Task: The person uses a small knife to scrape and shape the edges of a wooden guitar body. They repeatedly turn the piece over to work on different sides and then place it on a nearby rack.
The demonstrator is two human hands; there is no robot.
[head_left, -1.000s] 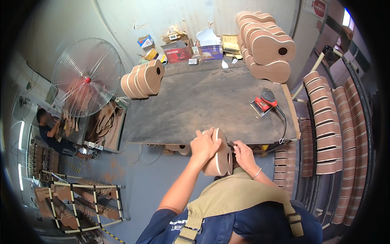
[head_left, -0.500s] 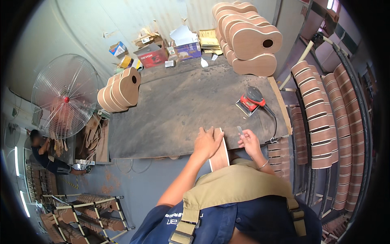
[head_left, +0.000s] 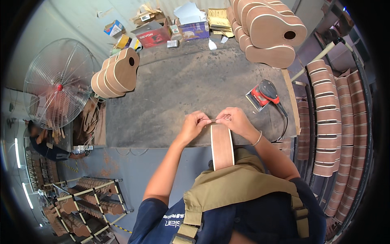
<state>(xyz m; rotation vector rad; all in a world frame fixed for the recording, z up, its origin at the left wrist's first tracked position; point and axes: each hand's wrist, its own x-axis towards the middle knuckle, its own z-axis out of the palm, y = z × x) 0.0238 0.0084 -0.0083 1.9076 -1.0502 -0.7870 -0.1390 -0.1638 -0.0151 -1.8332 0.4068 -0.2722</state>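
Reddish-brown wood with pale edging makes up the guitar body [head_left: 222, 146], its narrow side turned up toward the camera. It lies across the front edge of the desk [head_left: 174, 95] in this view, its near end against the apron [head_left: 237, 183]; whether it rests on the desk cannot be told. Just beyond its far end, the left hand [head_left: 193, 127] and right hand [head_left: 239, 123] pinch a thin strip [head_left: 213, 120] between fingertips and thumbs, one at each end. Whether the strip touches the body is unclear. A bracelet [head_left: 258, 138] circles the right wrist.

To the right on the desk sits a red and black sander [head_left: 263, 94], its cord [head_left: 287, 122] running to the front edge. One stack [head_left: 276, 32] of bodies fills the far right corner; a smaller stack [head_left: 115, 77] stands at the left edge. Between them, along the wall, are a red box [head_left: 154, 38], a purple box [head_left: 195, 31] and yellow paper [head_left: 219, 18]. Left of the desk stands a fan [head_left: 60, 87], with another person [head_left: 46, 148] beyond it.
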